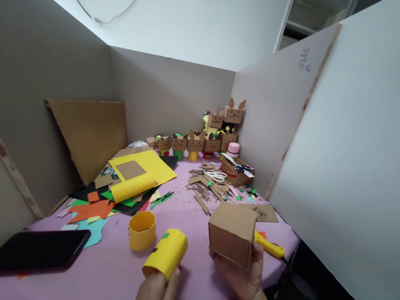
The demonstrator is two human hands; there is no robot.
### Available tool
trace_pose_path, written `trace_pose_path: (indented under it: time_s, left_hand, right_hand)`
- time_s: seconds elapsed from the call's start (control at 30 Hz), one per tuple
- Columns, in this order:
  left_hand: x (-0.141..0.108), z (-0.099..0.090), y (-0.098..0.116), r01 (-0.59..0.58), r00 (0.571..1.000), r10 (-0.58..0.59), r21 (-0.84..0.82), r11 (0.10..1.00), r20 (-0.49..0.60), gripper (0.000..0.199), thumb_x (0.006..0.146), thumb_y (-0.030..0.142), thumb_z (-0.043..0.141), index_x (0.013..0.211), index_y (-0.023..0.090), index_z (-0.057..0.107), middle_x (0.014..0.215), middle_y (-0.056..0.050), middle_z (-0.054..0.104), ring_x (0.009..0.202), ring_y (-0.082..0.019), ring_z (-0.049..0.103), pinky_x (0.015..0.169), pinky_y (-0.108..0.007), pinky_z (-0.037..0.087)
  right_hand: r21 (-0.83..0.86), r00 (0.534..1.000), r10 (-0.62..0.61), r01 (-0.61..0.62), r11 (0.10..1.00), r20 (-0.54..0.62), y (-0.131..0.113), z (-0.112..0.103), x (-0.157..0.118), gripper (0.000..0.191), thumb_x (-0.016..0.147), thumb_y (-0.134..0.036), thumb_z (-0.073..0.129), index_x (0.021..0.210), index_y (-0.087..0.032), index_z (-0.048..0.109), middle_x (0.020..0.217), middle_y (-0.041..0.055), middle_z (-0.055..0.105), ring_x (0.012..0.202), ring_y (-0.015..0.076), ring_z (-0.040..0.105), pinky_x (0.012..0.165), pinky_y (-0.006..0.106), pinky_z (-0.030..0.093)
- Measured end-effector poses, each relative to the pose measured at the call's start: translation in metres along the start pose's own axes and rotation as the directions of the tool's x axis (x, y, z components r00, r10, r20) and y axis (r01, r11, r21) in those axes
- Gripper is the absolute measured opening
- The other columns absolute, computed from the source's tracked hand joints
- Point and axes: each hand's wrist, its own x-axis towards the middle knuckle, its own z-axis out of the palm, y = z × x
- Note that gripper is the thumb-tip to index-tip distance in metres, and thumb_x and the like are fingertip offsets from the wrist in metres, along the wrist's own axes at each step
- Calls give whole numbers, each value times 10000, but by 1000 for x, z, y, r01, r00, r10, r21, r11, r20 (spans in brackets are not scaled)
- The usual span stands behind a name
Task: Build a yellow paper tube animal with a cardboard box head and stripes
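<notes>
My left hand (156,294) grips a yellow paper tube (169,251) near the front of the table; some fingers appear to be inside its lower end. A small green patch and dark marks show on the tube. In my right hand (242,278) is a brown cardboard box (232,230), held from below and from its right side, above the table. An orange-yellow paper ring (141,233) with angled sides stands just left of the tube. Beside the box, to the right, lies a yellow-handled tool (270,246), partly hidden by the box and my hand.
A black tablet (35,251) lies front left. Behind it are coloured paper scraps (92,210) and yellow sheets (161,167). Cardboard strips with white scissors (215,176) lie mid-table. Several cardboard animal figures (195,144) stand at the back, near an open box (235,174). Panels enclose the table.
</notes>
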Motion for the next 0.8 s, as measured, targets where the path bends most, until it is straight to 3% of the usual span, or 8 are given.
trace_pose_path:
  time_s: [0.03,0.1,0.27,0.33,0.5,0.63,0.8]
  left_hand:
    - [7,2,-6,-88,996,86,144,986,23,179,724,369,668,808,216,710,863,-121,715,922,-327,630,935,-415,421]
    - [21,7,-15,-260,965,250,415,872,78,149,725,334,622,775,225,710,858,-139,718,914,-350,628,933,-448,415]
    - [44,11,-40,-370,924,364,500,783,113,266,717,318,599,952,223,681,1106,-116,679,1191,-353,496,1069,-460,291]
    - [45,2,-53,-433,882,455,586,685,119,339,707,338,631,1019,212,667,1176,-139,649,1229,-384,460,1057,-496,304]
    - [47,-31,-79,-595,780,539,644,480,319,273,754,356,624,971,208,700,997,-141,719,1091,-363,584,932,-444,454]
    - [59,-39,-74,-636,726,550,705,313,411,306,835,229,452,1021,231,695,999,-82,731,996,-275,648,883,-379,497]
    - [62,-13,-54,-570,726,597,784,247,341,354,835,205,391,1003,222,703,952,-70,738,899,-239,675,841,-339,521]
  right_hand:
    - [-3,1000,3,-3,1000,1,0,0,-1,349,626,-467,736,913,-269,734,942,36,780,955,259,642,873,451,416]
    - [2,1000,16,-16,1000,16,-1,0,-1,355,618,-468,742,910,-266,736,940,38,781,953,260,645,870,443,420]
    - [3,993,78,-78,997,84,-1,3,0,453,638,-516,721,979,-217,724,1029,76,760,992,265,642,866,410,431]
    - [10,990,99,-100,995,101,0,4,1,508,656,-554,698,1016,-195,708,1054,91,747,1016,268,631,863,399,431]
    - [10,981,149,-151,988,129,2,7,2,644,710,-602,639,1168,-149,627,1229,150,658,1008,248,633,858,370,426]
    - [7,973,161,-164,986,166,9,12,1,665,726,-619,612,1177,-130,615,1214,144,668,1012,239,634,847,356,430]
    - [15,962,196,-203,979,192,14,17,-1,665,738,-621,584,1166,-113,615,1167,148,690,1007,237,633,832,350,432]
